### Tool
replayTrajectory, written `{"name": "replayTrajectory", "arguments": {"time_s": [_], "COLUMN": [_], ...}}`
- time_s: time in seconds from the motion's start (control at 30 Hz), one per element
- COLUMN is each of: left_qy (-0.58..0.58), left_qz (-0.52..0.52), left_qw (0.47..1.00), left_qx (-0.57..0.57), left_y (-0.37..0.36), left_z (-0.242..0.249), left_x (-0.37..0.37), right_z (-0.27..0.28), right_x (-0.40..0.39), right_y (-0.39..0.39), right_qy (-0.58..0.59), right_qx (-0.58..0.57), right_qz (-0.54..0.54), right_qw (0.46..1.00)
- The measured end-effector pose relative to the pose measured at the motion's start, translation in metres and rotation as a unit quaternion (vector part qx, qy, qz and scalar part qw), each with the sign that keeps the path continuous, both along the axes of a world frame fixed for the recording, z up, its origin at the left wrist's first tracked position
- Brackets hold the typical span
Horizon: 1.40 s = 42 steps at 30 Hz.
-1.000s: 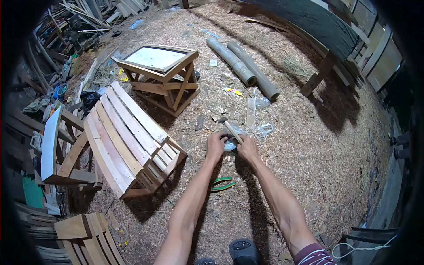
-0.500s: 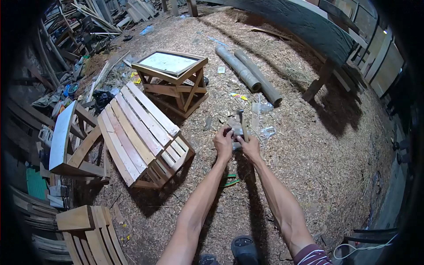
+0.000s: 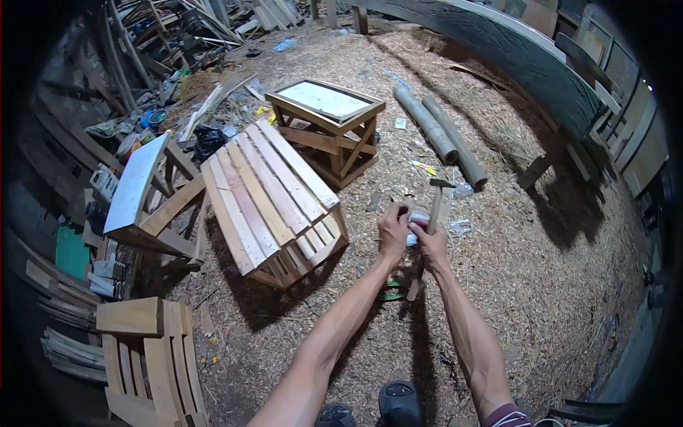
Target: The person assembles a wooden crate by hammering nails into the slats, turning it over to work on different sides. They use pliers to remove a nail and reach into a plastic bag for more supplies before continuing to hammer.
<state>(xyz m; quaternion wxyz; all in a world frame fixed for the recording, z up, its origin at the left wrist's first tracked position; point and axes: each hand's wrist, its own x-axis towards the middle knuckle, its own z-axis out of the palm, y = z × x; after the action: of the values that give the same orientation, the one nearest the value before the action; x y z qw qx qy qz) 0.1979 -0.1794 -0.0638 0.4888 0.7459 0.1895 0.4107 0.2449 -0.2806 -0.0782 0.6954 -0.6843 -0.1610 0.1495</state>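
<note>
My right hand [image 3: 432,247] is wrapped round the wooden handle of a hammer [image 3: 435,208]. The hammer's dark head points away from me and its handle end hangs below my fist. Close beside it, my left hand [image 3: 393,233] has its thumb and fingers pinched together; I cannot tell what small thing they hold. Pale, clear plastic [image 3: 412,240] shows between the two hands. Both hands are over the shavings-covered ground, to the right of a slatted wooden piece [image 3: 267,192] with pale and reddish boards.
A small wooden table with a white top [image 3: 325,99] stands ahead. Two long tubes [image 3: 427,124] lie beyond my hands. A white-topped wooden piece [image 3: 135,186] leans at left, near another slatted piece [image 3: 130,317]. Green strips [image 3: 391,292] lie near my feet.
My view has turned left, so the furniture sits further right. My hands have moved slightly apart, and the hammer has turned so that its handle shows lengthwise in my right hand.
</note>
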Motion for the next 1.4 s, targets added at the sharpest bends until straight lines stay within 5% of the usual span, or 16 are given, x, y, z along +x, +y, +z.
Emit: {"name": "replayTrajectory", "arguments": {"time_s": [0.13,0.2,0.43,0.53,0.67,0.73,0.87,0.93,1.13,1.2,1.27,1.4], "left_qy": [-0.029,-0.034,-0.067,-0.106,-0.108,-0.132,-0.064,-0.071,0.0,0.004,-0.04,0.057], "left_qz": [-0.036,-0.067,-0.002,0.1,0.105,0.077,0.077,0.072,0.13,0.114,0.054,0.095], "left_qw": [0.997,0.989,0.989,0.983,0.976,0.97,0.99,0.986,0.989,0.988,0.991,0.989], "left_qx": [0.062,-0.128,-0.132,-0.11,-0.157,-0.189,-0.104,-0.129,-0.064,-0.108,-0.12,-0.093], "left_y": [0.005,-0.002,0.055,0.105,0.17,0.181,0.178,0.167,0.163,0.161,0.169,0.162], "left_z": [0.027,0.066,0.121,0.12,0.095,0.074,0.048,0.043,0.036,0.042,0.034,0.047], "left_x": [-0.013,-0.039,-0.133,-0.182,-0.255,-0.279,-0.301,-0.296,-0.298,-0.302,-0.306,-0.311], "right_z": [0.016,0.033,0.109,0.138,0.109,0.114,0.098,0.089,0.067,0.063,0.065,0.073], "right_x": [-0.006,-0.019,-0.096,-0.135,-0.163,-0.177,-0.19,-0.19,-0.175,-0.17,-0.171,-0.163], "right_y": [0.004,0.011,0.075,0.106,0.158,0.167,0.178,0.176,0.185,0.186,0.183,0.182], "right_qy": [0.019,0.028,0.016,0.001,-0.174,-0.225,-0.356,-0.21,-0.101,-0.172,-0.124,-0.184], "right_qx": [0.001,0.037,0.075,0.019,-0.028,-0.141,-0.05,-0.127,-0.005,-0.058,-0.017,-0.077], "right_qz": [0.0,0.003,0.116,0.169,0.165,0.199,0.244,0.285,0.312,0.3,0.32,0.337], "right_qw": [1.0,0.999,0.99,0.985,0.97,0.943,0.901,0.927,0.945,0.937,0.939,0.92]}}
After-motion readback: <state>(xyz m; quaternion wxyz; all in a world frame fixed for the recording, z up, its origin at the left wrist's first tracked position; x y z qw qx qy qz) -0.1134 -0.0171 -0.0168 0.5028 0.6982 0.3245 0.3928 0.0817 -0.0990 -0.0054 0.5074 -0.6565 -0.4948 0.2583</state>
